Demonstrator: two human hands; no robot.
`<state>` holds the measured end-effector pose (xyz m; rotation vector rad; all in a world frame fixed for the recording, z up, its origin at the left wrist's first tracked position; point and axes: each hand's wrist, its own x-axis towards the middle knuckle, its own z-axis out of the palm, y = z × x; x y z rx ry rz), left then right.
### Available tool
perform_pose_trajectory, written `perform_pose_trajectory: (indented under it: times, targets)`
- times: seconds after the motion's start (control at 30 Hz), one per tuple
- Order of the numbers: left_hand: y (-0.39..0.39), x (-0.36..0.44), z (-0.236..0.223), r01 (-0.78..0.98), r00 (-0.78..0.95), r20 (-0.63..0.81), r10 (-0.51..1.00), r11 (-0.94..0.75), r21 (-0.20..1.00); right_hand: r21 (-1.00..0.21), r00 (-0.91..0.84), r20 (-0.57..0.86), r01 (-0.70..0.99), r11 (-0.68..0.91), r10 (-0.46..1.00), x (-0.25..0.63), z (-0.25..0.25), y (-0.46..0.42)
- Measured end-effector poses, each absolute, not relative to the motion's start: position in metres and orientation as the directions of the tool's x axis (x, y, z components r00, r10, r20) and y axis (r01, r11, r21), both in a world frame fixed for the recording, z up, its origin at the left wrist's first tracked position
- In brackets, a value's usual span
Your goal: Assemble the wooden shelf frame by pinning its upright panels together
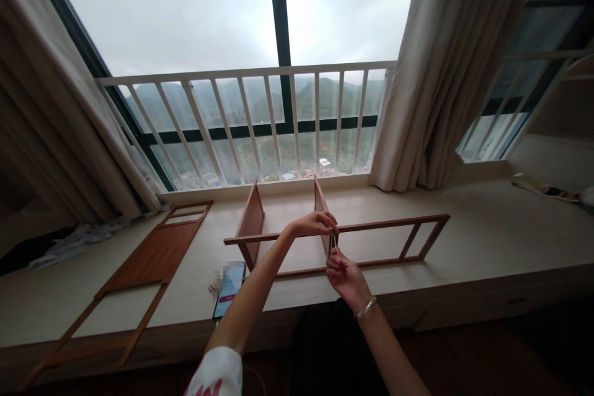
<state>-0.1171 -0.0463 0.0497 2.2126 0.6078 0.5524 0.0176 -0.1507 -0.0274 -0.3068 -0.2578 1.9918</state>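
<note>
A reddish-brown wooden frame (375,226) rests on the pale ledge, with two upright wooden panels joined across it, one at its left end (251,218) and one near the middle (320,201). My left hand (314,223) reaches over the upper rail, its fingers bent down and closed at the middle panel's joint. Just below, my right hand (347,278) pinches a thin, shiny metal rod (333,240) pointing up towards the left fingertips. The rod's upper end and the exact contact of the left fingertips are hard to make out.
A flat wooden side piece (151,253) lies on the left, overhanging the ledge's front edge. Beside the frame are a phone (229,289) and several small fittings (212,289). Behind stand a white railing (241,77) and curtains (417,86).
</note>
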Motion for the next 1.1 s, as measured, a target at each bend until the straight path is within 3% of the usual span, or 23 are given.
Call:
perform_pose_trajectory:
  times: [0.1, 0.23, 0.63, 0.87, 1.0, 1.1]
  targets:
    - [-0.044, -0.116, 0.046, 0.261, 0.803, 0.182, 0.567, -0.61, 0.748, -0.172, -0.504, -0.032, -0.848, -0.502, 0.863, 0.018, -0.025, -0.152]
    - [-0.04, -0.115, 0.04, 0.257, 0.816, 0.179, 0.55, -0.623, 0.738, -0.084, -0.552, 0.024, -0.832, -0.548, 0.834, 0.021, -0.022, -0.152]
    - [-0.039, -0.112, 0.038, 0.268, 0.809, 0.207, 0.55, -0.659, 0.703, -0.136, -0.593, 0.004, -0.798, -0.587, 0.805, 0.03, -0.023, -0.149]
    - [-0.04, -0.111, 0.037, 0.26, 0.807, 0.231, 0.544, -0.678, 0.688, -0.353, -0.531, -0.116, -0.768, -0.534, 0.84, 0.036, -0.02, -0.15]
    - [-0.041, -0.111, 0.038, 0.279, 0.802, 0.22, 0.555, -0.674, 0.684, -0.618, -0.378, -0.181, -0.674, -0.404, 0.908, 0.038, -0.017, -0.154]
    - [-0.041, -0.11, 0.037, 0.285, 0.796, 0.221, 0.563, -0.671, 0.684, -0.856, -0.175, -0.153, -0.469, -0.219, 0.973, 0.038, -0.015, -0.156]
